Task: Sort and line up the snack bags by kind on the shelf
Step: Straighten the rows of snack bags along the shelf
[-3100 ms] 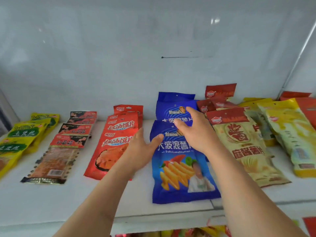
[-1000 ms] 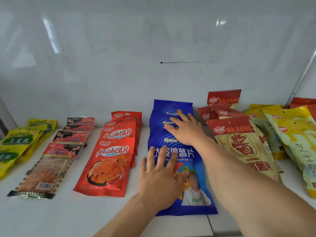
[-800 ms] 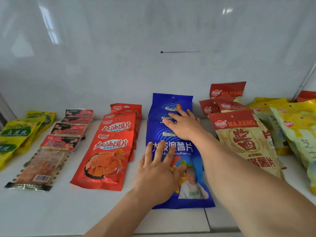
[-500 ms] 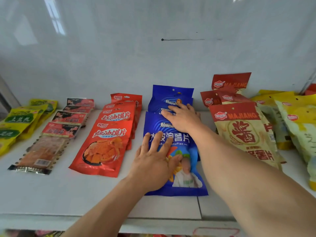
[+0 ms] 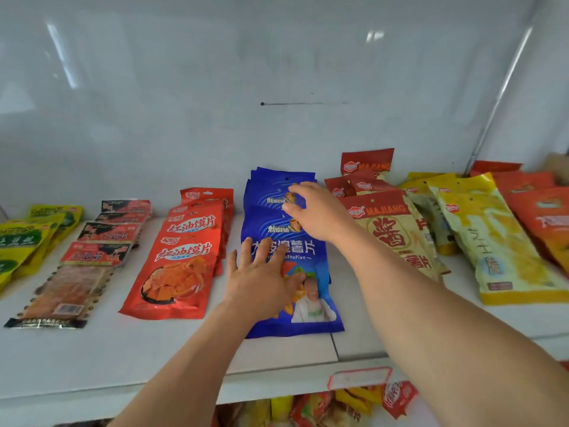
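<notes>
L hand (image 5: 261, 283) flat, fingers spread, pressing on front blue chip bag (image 5: 303, 303) near its left edge. R hand (image 5: 317, 211) reaching further back, fingers loosely curved over the rear blue bags (image 5: 277, 192); can't tell if touching or just above, nothing pinched. Blue bags overlapped in one row running front to back, mid-shelf. Just left: row of red-orange bags (image 5: 175, 272), same overlap. Further left: dark-topped clear strip packs (image 5: 70, 285), then green-yellow bags (image 5: 18, 248) at far left edge. Just right of blue: beige bags w/ red "MAJIANG" tops (image 5: 394, 232), less tidy, some tilted. Beyond: yellow bags (image 5: 498, 245), then orange bags (image 5: 542, 217) at far right. All lying on white shelf (image 5: 92, 359). Price-tag holder (image 5: 358, 379) on front lip. More snack bags (image 5: 323, 409) on level below, blurred.
</notes>
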Motion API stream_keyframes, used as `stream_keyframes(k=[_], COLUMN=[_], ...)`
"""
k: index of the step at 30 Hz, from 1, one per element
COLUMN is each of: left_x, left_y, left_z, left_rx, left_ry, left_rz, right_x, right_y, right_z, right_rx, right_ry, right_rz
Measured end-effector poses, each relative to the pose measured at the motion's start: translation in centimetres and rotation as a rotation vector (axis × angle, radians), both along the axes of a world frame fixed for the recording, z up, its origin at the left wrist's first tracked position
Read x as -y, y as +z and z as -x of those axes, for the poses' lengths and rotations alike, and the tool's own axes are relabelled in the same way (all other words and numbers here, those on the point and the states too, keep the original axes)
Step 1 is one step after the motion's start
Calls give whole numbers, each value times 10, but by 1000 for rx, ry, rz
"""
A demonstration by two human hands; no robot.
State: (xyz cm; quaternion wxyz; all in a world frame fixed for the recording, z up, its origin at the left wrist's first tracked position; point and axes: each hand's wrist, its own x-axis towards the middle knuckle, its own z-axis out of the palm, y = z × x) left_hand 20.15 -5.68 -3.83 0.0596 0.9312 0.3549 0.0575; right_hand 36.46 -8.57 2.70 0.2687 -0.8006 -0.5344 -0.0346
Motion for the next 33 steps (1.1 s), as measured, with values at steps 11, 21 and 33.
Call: stream_keyframes(k=[11,21,33], left_x=[84,104,75], left_y=[30,-5,16], left_z=[-82,-166,-189], left_rx=[622,886,1020], left_ry=[-75,240,319], left_rz=[627,877,1166], right_x=[132,148,126], right_y=[5,-43,-22], right_z=[-69,-121,-159], right_rx=[-239,-645,-848], right_ry=[-321,-337,-250], right_rz=[-276,-93,-158])
